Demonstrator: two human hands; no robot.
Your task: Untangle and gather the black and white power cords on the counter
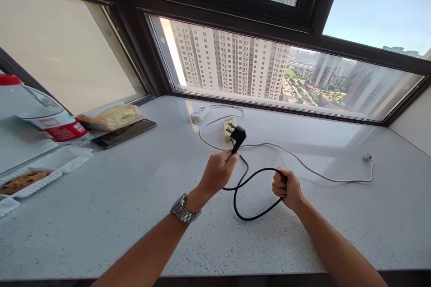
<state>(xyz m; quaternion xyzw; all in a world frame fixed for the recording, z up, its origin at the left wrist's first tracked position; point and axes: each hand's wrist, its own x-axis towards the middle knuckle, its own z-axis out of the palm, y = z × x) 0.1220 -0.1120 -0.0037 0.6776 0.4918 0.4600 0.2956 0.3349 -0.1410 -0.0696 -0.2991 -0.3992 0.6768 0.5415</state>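
My left hand [218,168], with a metal watch [185,208] on its wrist, pinches a black power plug [238,136] at the cord end. The plug's metal prongs point to the left and up. In my closed right hand [287,188] is a stretch of the black power cord [256,218], which loops and crosses itself between the two hands. Just behind the plug, partly covered by it, lies a small cream power strip [229,129]. A white power strip [200,114] sits farther back, and its white cord [296,158] winds across the counter.
The white cord's plug [367,157] rests at the right. Along the left are a large bottle [50,119], a yellow soft packet [111,117], a dark phone [124,133] and a plastic tray [63,161] with a cookie [25,181]. Dark-framed windows border the speckled counter [117,215].
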